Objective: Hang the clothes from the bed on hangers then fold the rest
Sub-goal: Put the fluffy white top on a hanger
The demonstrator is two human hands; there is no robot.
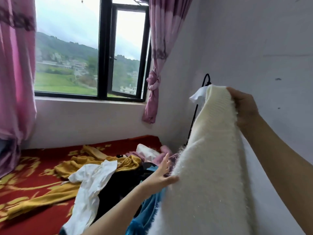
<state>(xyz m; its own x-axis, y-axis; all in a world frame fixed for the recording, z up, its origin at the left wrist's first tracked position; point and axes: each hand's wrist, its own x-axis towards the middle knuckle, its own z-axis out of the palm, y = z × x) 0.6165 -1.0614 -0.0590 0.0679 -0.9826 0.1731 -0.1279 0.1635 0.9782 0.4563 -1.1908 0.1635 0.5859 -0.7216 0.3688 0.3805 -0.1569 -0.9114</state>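
A fluffy cream sweater [208,167] hangs in the air on a black hanger [207,78], whose hook sticks up above the ribbed collar. My right hand [243,106] grips the collar at the top right. My left hand [162,173] touches the sweater's left edge with its thumb, its fingers spread. Below lies a heap of clothes on the bed [33,167]: a white shirt [89,184], a mustard garment [81,163], a black garment [122,182], a blue one [147,212] and a pink one [160,156].
The bed has a red cover with yellow flowers. A window [91,48] with pink curtains [13,73] fills the far wall. A white wall [254,39] stands close on the right, behind the sweater.
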